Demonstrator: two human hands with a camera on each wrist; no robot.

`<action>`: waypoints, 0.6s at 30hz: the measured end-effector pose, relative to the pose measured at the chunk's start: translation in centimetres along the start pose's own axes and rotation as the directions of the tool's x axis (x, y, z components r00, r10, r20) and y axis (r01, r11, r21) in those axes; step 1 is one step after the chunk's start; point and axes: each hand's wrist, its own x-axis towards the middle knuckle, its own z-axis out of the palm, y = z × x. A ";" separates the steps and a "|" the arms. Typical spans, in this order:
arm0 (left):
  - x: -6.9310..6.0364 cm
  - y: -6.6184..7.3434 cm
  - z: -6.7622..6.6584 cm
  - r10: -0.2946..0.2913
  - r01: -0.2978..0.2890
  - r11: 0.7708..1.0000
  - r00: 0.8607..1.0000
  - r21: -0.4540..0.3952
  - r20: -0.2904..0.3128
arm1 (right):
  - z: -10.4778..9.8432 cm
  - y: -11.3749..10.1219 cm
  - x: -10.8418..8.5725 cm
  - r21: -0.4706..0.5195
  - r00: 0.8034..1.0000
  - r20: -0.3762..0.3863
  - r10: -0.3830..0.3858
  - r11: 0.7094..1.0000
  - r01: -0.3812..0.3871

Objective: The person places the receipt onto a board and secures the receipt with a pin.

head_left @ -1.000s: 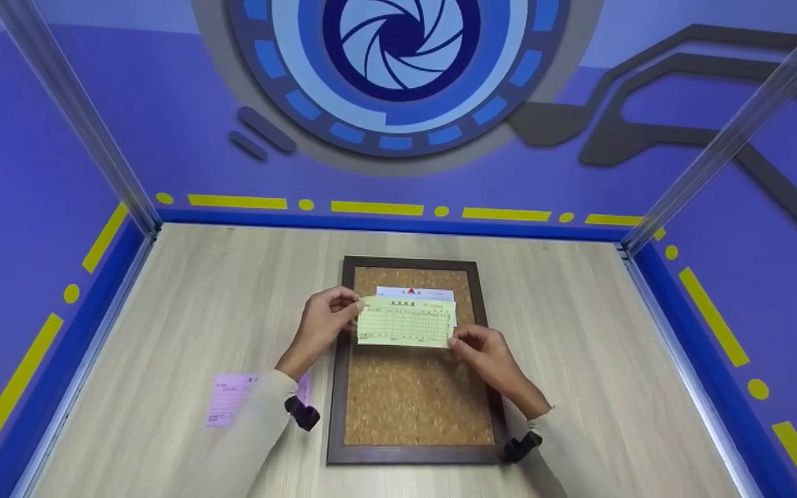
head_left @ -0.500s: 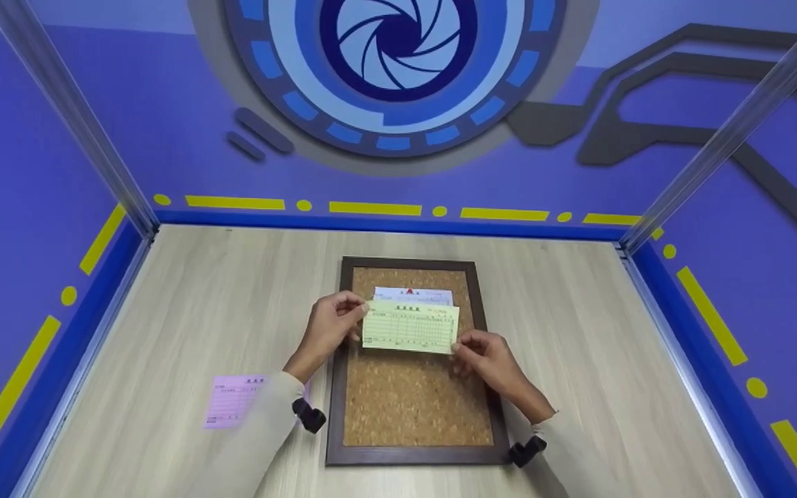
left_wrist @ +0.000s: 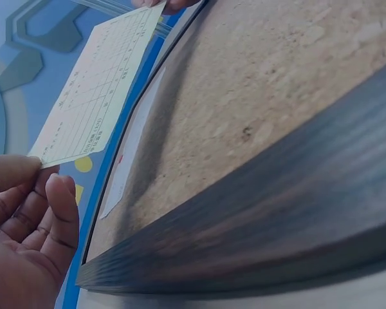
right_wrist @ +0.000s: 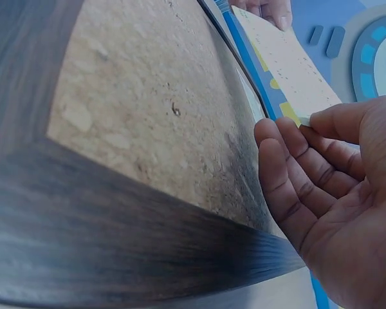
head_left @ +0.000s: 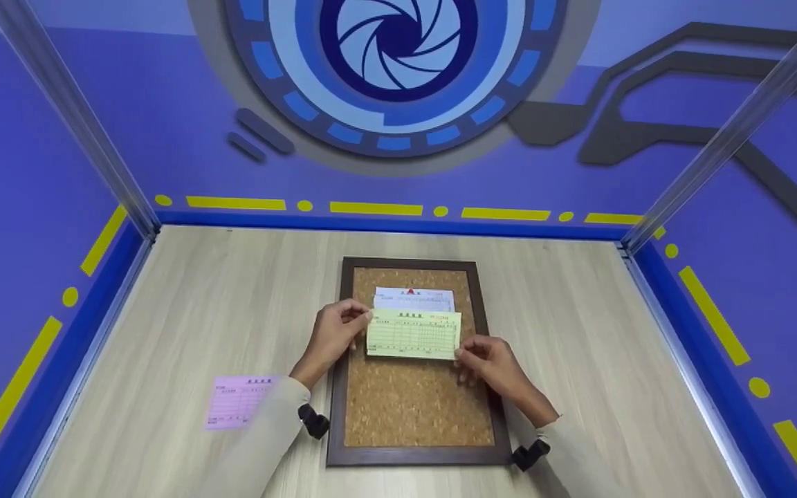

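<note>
A pale green printed form [head_left: 413, 335] hangs above the cork board [head_left: 418, 408], held at both ends. My left hand [head_left: 333, 337] pinches its upper left corner between thumb and finger; in the left wrist view the form [left_wrist: 96, 90] stands clear of the cork. At the lower right corner, my right hand [head_left: 499, 366] pinches it with thumb and index finger, the other fingers loosely bent. Behind it a white printed form [head_left: 412, 300] lies on the board, with a red pushpin [head_left: 410, 291] at its top edge. The green form hides the white one's lower part.
A pink printed form [head_left: 236, 402] lies on the wood-grain table [head_left: 232, 290] left of the board, partly under the left sleeve [head_left: 260, 436]. The board has a raised dark frame [head_left: 412, 456]. Blue-purple walls [head_left: 129, 124] enclose the table's back and sides.
Both hands have brought the green form down and slightly right, levelling it. More of the white form's top shows above it. The pink form stays in place.
</note>
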 end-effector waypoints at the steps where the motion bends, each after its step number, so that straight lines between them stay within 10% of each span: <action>1: 0.0 -0.1 0.1 -0.001 0.001 1.000 1.000 0.012 -0.002 | -0.1 0.0 -0.1 0.005 1.000 0.004 0.006 1.000 -0.006; 18: 0.3 -1.4 1.2 -0.003 0.007 0.990 1.000 0.138 -0.030 | 0.1 0.5 -0.2 0.013 0.995 -0.048 0.092 0.996 -0.092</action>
